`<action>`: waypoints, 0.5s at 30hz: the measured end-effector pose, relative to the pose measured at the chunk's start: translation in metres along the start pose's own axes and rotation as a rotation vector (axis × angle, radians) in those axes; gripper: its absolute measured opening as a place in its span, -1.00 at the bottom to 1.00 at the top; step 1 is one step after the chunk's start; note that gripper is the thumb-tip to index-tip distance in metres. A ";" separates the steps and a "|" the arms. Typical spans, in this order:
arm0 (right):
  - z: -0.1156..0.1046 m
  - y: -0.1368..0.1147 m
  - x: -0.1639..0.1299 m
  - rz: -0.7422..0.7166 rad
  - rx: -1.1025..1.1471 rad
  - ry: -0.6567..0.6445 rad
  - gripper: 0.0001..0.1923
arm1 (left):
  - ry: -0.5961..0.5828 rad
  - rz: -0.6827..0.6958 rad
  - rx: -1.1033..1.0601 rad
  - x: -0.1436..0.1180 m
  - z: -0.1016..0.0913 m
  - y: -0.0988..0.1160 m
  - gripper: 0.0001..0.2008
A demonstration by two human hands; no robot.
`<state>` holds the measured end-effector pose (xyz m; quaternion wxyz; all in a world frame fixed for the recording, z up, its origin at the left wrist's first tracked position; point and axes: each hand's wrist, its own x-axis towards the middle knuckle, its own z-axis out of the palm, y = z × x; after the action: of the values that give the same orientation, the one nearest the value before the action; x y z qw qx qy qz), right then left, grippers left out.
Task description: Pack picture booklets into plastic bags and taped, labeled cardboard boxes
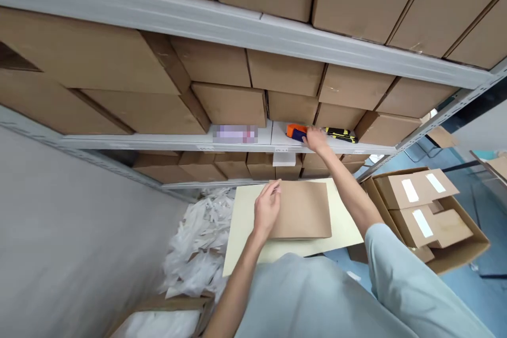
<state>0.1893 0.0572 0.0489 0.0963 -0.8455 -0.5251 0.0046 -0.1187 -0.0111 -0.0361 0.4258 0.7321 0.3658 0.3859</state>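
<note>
On the shelf ahead, my right hand (316,139) is closed around one end of an orange and dark-blue tape dispenser (296,132). Yellow-and-black utility knives (341,134) lie just to the right of that hand. My left hand (268,208) rests against the left edge of a closed brown cardboard box (304,210), its fingers bent and held together at the box's upper left corner. The box lies flat on a pale yellow board (242,222) in front of my body.
Brown boxes fill the metal shelves (237,29) in front of me. On the right stands a large open carton (467,253) with labelled boxes inside. Crumpled white plastic and paper scraps (202,243) are heaped at the left, beside a grey wall (79,232).
</note>
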 end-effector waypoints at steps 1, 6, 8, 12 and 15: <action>0.001 -0.006 0.013 0.000 0.002 -0.031 -0.52 | 0.011 0.010 -0.001 -0.008 0.004 0.011 -0.64; 0.013 0.000 0.022 -0.142 0.083 -0.044 -0.54 | 0.095 -0.115 0.012 -0.067 0.031 0.029 -0.66; 0.017 0.013 0.008 -0.198 0.132 -0.041 -0.54 | 0.144 -0.173 -0.010 -0.084 0.049 0.032 -0.67; 0.037 0.042 -0.067 -0.332 0.576 -0.058 -0.49 | 0.289 -0.236 -0.088 -0.105 0.095 0.050 -0.64; 0.057 0.063 -0.162 -0.364 1.165 -0.243 -0.39 | 0.408 -0.240 -0.079 -0.121 0.130 0.071 -0.64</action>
<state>0.1665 -0.1049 -0.0325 0.4805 -0.5444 -0.5795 0.3701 -0.0422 -0.1862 -0.0464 0.4142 0.5731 0.5134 0.4862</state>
